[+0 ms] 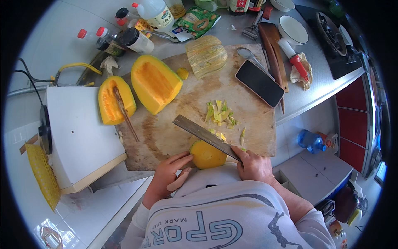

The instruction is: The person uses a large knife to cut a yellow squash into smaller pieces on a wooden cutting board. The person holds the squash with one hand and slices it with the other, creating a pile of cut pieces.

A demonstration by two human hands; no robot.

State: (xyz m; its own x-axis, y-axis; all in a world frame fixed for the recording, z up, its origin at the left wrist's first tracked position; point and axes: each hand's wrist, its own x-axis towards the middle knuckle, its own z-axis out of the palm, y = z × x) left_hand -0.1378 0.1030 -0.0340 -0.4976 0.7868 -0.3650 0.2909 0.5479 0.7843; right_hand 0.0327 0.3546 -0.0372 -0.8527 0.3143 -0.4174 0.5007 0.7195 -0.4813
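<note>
My right hand (pixel 254 165) grips a cleaver (pixel 203 133), its dark blade slanting up and left over the edge of a yellow pumpkin piece (pixel 207 155). That piece lies at the near side of the wooden cutting board (pixel 174 130), close to my body. The fingertips of my left hand (pixel 172 176) touch its left side, holding it steady. Pale green peelings (pixel 220 112) are heaped just beyond the blade. Farther off are a large hollowed pumpkin piece (pixel 155 84) and an unpeeled one (pixel 206 56). Another piece (pixel 108 102) at the left carries brown chopsticks (pixel 124 112).
A smartphone (pixel 260 83) lies on the board's right, over a metal spoon (pixel 247 53). Wooden utensils (pixel 273 53), a red-handled brush (pixel 297 62) and a white bowl (pixel 293 29) are beyond it. Bottles and jars (pixel 136 40) line the back left. A white cabinet (pixel 80 133) stands left.
</note>
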